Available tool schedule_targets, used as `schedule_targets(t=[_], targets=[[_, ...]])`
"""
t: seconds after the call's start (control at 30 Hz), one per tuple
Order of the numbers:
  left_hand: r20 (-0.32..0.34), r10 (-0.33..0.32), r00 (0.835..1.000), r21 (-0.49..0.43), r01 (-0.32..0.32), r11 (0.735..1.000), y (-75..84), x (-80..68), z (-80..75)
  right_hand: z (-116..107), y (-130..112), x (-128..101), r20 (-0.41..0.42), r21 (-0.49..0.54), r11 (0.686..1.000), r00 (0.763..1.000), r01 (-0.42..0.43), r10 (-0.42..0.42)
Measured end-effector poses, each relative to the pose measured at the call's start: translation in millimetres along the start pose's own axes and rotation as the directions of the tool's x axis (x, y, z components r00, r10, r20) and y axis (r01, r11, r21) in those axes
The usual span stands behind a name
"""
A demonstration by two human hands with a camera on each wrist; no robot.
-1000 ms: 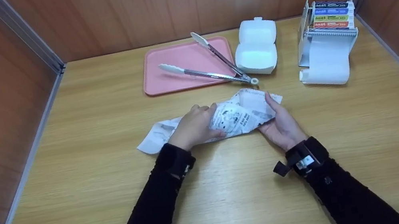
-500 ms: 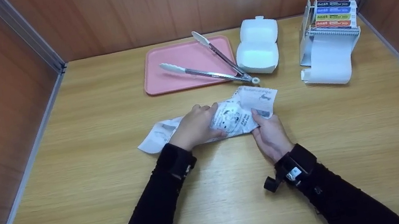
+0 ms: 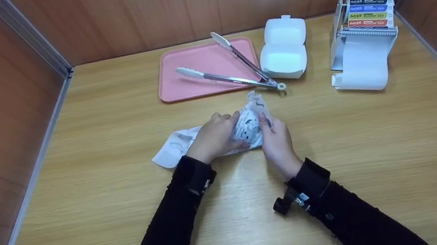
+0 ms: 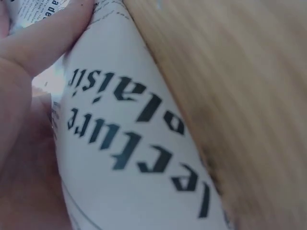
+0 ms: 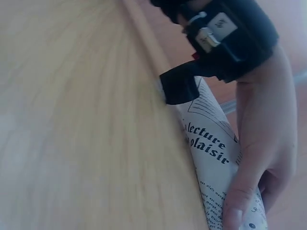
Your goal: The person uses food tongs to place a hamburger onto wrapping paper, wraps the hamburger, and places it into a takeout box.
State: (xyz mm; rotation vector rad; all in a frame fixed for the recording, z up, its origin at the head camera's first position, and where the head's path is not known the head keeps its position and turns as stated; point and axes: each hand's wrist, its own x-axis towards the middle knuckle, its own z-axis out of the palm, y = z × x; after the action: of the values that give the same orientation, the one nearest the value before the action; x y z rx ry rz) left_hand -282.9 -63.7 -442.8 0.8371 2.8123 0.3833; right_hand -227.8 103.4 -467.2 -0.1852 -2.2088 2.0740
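Note:
A bundle of white paper [image 3: 247, 125] printed with black text and drawings lies on the table before me. My left hand [image 3: 213, 140] grips its middle from above, thumb toward me. Beyond that hand, a loose paper end spreads flat to the left. At the bundle's right end, my right hand [image 3: 278, 142] pinches the gathered paper, its thumb on the near face and a tip sticking up above. Large black lettering shows on the paper [image 4: 120, 163] in the left wrist view. Whatever the paper may enclose is hidden.
Behind the hands lie a pink tray [image 3: 177, 89] and metal tongs [image 3: 233, 79] with pale tips, spread apart across it. A white hinged box [image 3: 284, 51] stands open beside them. At the back right is a dispenser [image 3: 366, 22] with a hanging white roll [image 3: 364, 76].
My right hand has moved left along the paper, folding its right end in and up toward the left hand. The left hand has stayed in place, holding the bundle.

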Motion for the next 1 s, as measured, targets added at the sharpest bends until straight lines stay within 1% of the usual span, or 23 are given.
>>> schedule_targets(t=[0.07, 0.17, 0.27, 0.3, 0.33, 0.4, 0.53, 0.6, 0.7, 0.73, 0.77, 0.83, 0.87, 0.9, 0.93, 1.0], targets=[[-0.008, -0.001, 1.000, -0.004, 0.001, 1.000, 0.1, -0.1, -0.5, 4, -1, -1, 0.025, -0.071, 0.996, 0.999, 0.049, -0.047], [-0.021, 0.003, 1.000, -0.002, -0.003, 1.000, -0.1, -0.4, -0.9, 11, -3, -3, 0.081, -0.134, 0.986, 0.993, 0.099, -0.089], [-0.043, 0.033, 0.999, 0.016, -0.032, 0.999, -1.0, -0.3, -0.5, 19, -3, -3, 0.143, -0.237, 0.955, 0.978, 0.180, -0.149], [-0.053, 0.046, 0.998, 0.017, -0.045, 0.999, -1.4, -0.1, -0.2, 22, -3, -3, 0.166, -0.278, 0.937, 0.972, 0.211, -0.169], [-0.061, 0.059, 0.996, 0.019, -0.057, 0.998, -1.8, 0.0, 0.2, 24, -3, -3, 0.189, -0.326, 0.914, 0.964, 0.243, -0.189], [-0.073, 0.080, 0.994, 0.019, -0.079, 0.997, -2.9, 0.2, 1.0, 28, -2, -4, 0.237, -0.423, 0.856, 0.948, 0.296, -0.211], [-0.085, 0.084, 0.993, -0.016, -0.086, 0.996, -6.1, 0.6, 2.2, 31, 0, -7, 0.330, -0.577, 0.736, 0.925, 0.355, -0.188], [-0.089, 0.071, 0.993, -0.056, -0.076, 0.995, -8.6, 1.2, 2.6, 30, 0, -7, 0.367, -0.616, 0.693, 0.915, 0.374, -0.167], [-0.069, 0.079, 0.995, -0.124, -0.087, 0.988, -14.5, 1.5, 0.1, 29, 0, -8, 0.406, -0.655, 0.647, 0.904, 0.391, -0.135], [-0.054, 0.085, 0.995, -0.155, -0.092, 0.984, -17.0, 0.5, -2.5, 29, 0, -8, 0.418, -0.664, 0.635, 0.900, 0.396, -0.125], [-0.036, 0.079, 0.996, -0.174, -0.084, 0.981, -19.8, -1.8, -6.6, 29, -1, -8, 0.428, -0.676, 0.621, 0.897, 0.398, -0.109], [-0.004, 0.072, 0.997, -0.182, -0.071, 0.981, -25.4, -8.9, -18.6, 29, -2, -7, 0.440, -0.696, 0.599, 0.895, 0.396, -0.081], [-0.001, 0.057, 0.998, -0.181, -0.057, 0.982, -27.6, -13.4, -26.0, 29, -2, -7, 0.444, -0.707, 0.588, 0.894, 0.394, -0.065], [-0.009, 0.040, 0.999, -0.175, -0.041, 0.984, -28.8, -18.6, -34.1, 29, -2, -7, 0.447, -0.716, 0.577, 0.893, 0.393, -0.053], [-0.034, 0.017, 0.999, -0.169, -0.023, 0.985, -29.0, -24.0, -42.1, 30, -3, -7, 0.449, -0.727, 0.565, 0.893, 0.391, -0.040], [-0.103, -0.056, 0.993, -0.164, 0.039, 0.986, -26.2, -32.6, -54.2, 30, -3, -7, 0.452, -0.745, 0.543, 0.892, 0.388, -0.017]])
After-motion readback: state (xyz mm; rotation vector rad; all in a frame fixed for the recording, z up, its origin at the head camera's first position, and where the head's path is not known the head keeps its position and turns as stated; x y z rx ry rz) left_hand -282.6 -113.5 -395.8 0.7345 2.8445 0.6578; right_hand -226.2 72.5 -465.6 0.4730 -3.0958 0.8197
